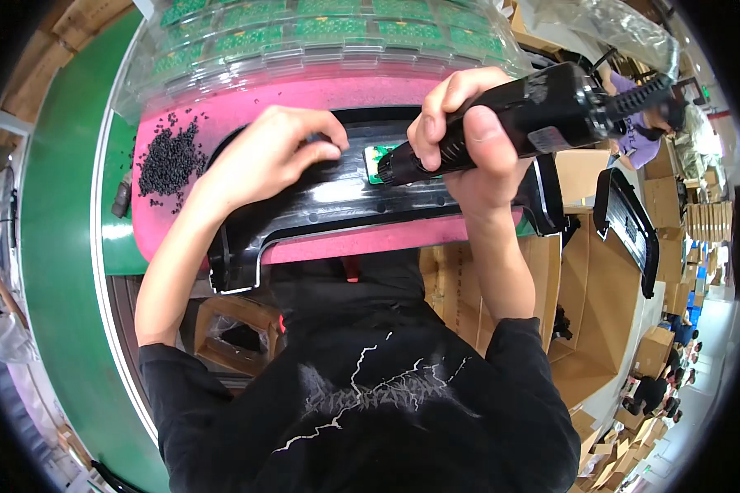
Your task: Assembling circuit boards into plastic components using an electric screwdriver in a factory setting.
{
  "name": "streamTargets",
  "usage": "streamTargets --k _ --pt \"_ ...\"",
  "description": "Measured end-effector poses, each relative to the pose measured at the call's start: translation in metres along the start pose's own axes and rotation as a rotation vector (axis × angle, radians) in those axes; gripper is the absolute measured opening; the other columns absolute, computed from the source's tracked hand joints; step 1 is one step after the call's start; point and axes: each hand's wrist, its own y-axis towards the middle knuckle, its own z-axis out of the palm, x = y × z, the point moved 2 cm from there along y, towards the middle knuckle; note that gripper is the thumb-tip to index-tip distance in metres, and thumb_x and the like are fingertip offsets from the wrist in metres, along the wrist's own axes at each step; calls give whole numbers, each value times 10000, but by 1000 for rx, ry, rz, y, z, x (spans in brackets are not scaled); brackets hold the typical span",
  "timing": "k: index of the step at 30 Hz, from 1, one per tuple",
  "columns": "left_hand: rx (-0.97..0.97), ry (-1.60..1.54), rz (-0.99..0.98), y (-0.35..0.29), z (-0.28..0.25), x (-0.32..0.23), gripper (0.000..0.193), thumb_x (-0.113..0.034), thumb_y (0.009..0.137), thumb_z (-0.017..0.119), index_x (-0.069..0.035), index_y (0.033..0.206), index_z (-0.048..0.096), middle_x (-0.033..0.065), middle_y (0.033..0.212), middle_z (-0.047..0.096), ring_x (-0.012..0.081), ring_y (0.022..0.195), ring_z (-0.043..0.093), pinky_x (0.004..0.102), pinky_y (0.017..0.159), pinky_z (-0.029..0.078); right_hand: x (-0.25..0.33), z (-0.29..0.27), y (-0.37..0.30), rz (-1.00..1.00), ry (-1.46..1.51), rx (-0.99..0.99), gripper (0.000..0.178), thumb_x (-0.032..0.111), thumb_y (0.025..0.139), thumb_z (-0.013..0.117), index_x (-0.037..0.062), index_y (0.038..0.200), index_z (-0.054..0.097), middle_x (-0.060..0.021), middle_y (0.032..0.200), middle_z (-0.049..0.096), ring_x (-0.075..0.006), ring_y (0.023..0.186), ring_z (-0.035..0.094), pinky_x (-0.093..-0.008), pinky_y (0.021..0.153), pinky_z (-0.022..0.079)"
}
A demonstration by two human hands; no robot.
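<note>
Right hand (487, 135) grips the driver (543, 103), nose at the board (372, 159) in the shell (325, 195); best held square and steady! Left hand (273, 152) has fingers narrow, left of the board; holding anything? Impossible to tell.

One fisheye camera, the left of a head-worn pair, looks steeply down from above the near edge of the worktop (123, 256), facing its far edge. It sits close: the left hand (275, 156) and right hand (481, 177) loom large above the wearer's black shirt (370, 448). Its wide field reaches cardboard boxes (656, 349) beyond the right edge.
</note>
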Motion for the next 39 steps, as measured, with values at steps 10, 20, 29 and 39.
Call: streamTargets --k 10,20,29,39 --pt "71 37 127 -6 27 23 163 -135 852 659 10 917 625 125 900 663 314 902 634 404 817 506 -21 6 6 85 -43 154 257 230 880 598 8 938 482 -118 727 542 -139 497 478 -285 492 437" --pt "54 69 142 -10 26 22 161 -130 845 656 -7 933 601 127 907 629 328 896 617 409 823 498 -22 13 8 165 58 66 134 -10 791 653 -13 881 552 -87 719 587 -127 593 571 -260 524 477" --pt "-30 -162 163 -7 22 15 144 -89 821 697 5 906 630 102 877 661 265 821 638 356 751 511 10 8 4 -145 247 2 370 381 921 557 36 1033 483 -113 782 528 -182 538 503 -342 551 459" --pt "-28 -307 61 -7 16 10 249 -68 813 705 -5 1047 647 84 940 694 194 880 650 326 790 507 17 9 1 -177 197 -122 441 486 916 493 55 1006 517 -42 774 501 -128 508 458 -299 528 396"
